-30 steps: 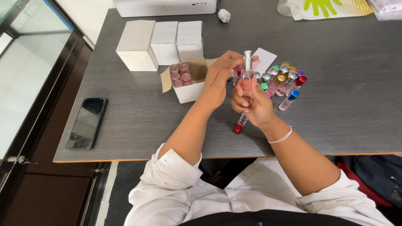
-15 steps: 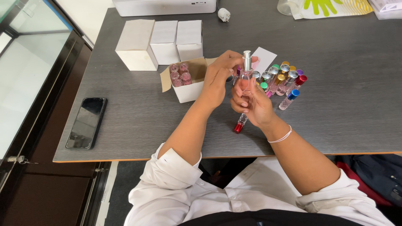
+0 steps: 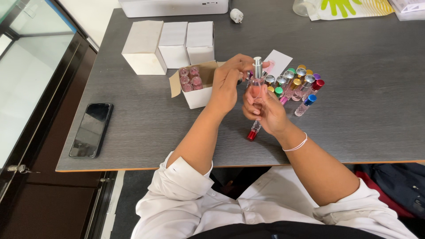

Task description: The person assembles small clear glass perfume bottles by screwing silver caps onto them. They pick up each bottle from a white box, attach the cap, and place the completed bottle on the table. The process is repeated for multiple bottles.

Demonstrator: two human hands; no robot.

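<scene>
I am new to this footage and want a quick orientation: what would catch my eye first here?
At the middle of the grey table, the right hand holds a small clear spray bottle upright while the left hand touches its silver top. Just right of the hands lies a cluster of small vials with coloured caps, and to the left an open white box holds pink bottles. A black phone lies near the table's left edge.

One camera only, up on my head, looking steeply down over my chest at the grey desk (image 3: 354,132), close in; desk's far edge at twelve o'clock, my shirt at six.
</scene>
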